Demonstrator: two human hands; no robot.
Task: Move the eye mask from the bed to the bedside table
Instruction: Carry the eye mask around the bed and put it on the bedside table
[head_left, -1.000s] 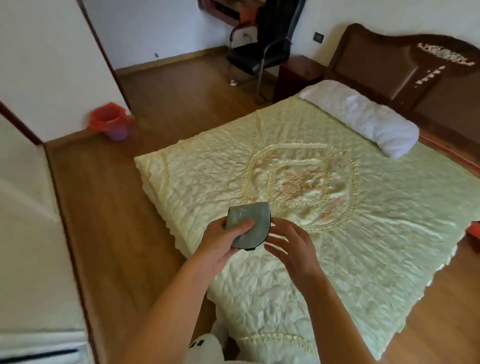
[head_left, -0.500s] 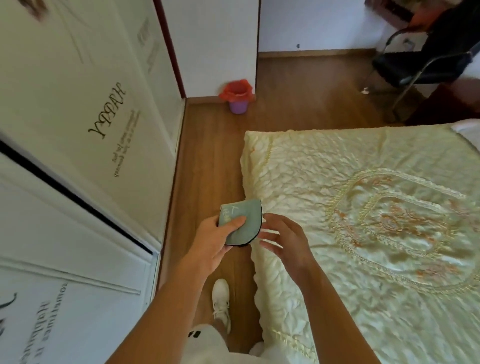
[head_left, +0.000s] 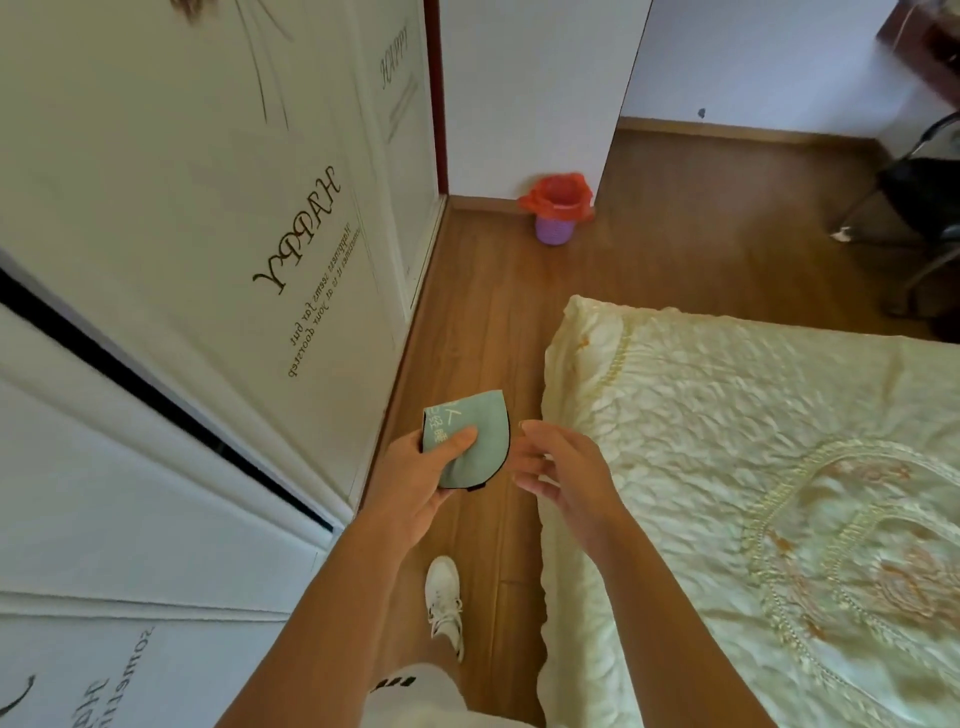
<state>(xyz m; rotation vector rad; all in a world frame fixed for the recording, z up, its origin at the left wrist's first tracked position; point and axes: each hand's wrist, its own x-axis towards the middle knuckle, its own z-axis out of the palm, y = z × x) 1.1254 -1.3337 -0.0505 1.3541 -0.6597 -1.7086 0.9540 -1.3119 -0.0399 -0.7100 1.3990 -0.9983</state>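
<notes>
Mask (head_left: 470, 441), folded into a half-round, is off the bed (head_left: 753, 467) and held over the floor between bed and wardrobe (head_left: 182, 260). Left hand (head_left: 415, 483) pinches it, thumb on top by the printed corner; right hand (head_left: 558, 470) hovers just beside it, fingers spread, holding nothing. The table is out of view, so the carry seems best done with that pinch kept firm and the fold closed. Its long axis runs away from the person, straight edge toward the wardrobe, curved edge toward the bed.
</notes>
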